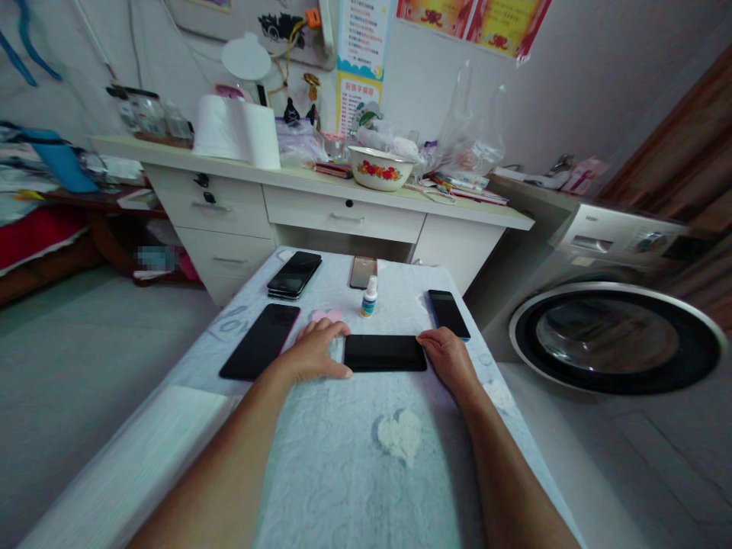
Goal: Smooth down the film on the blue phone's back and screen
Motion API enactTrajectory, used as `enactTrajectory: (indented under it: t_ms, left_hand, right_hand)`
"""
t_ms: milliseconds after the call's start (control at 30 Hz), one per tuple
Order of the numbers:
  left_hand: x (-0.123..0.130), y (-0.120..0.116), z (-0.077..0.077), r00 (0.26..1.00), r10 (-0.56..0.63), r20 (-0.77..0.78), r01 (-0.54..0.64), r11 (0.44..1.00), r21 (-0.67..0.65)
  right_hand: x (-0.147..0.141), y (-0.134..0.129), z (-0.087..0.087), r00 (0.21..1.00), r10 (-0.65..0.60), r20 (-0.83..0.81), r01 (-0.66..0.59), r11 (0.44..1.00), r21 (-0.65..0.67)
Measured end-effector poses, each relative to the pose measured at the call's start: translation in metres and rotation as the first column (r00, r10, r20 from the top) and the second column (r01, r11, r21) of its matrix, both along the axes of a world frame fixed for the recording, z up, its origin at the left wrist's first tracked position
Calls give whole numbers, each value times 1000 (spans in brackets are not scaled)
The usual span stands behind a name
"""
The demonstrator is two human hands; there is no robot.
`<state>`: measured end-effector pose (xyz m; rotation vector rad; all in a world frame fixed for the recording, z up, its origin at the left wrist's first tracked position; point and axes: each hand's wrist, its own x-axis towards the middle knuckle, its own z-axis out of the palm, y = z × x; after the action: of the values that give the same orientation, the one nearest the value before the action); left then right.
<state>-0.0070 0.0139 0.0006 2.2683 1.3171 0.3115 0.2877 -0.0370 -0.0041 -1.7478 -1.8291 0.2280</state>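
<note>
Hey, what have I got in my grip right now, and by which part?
The sideways black-screened phone: your left grip has its left end, your right grip its upper right corner.

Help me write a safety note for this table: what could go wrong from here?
The small bottle stands upright beyond the black phone between the left hand and right hand; a bump might tip it. The blue-edged phone lies close to the right edge of the table, near the right hand, so a nudge could push it off.
</note>
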Motion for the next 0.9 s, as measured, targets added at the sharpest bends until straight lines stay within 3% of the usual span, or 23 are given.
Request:
enactTrajectory:
  t_ms: [267,567,767,900]
  left_hand:
    - [0,-1,2,1000,4,3,-4,1000,13]
    - [1,0,2,1000,4,10,-4,1000,19]
    - [1,0,3,1000,3,15,-3,1000,16]
    - [0,1,0,1000,0,23,0,1000,22]
  right_hand:
    - [8,-12,9,988,56,-142,-79,984,-161]
    - [13,-24,13,919,128,-374,-263,905,-336]
    - [0,-25,19,963,144,-228,-212,926,-311]
    - [-17,-27,27,968,238,-81,-251,936,-245]
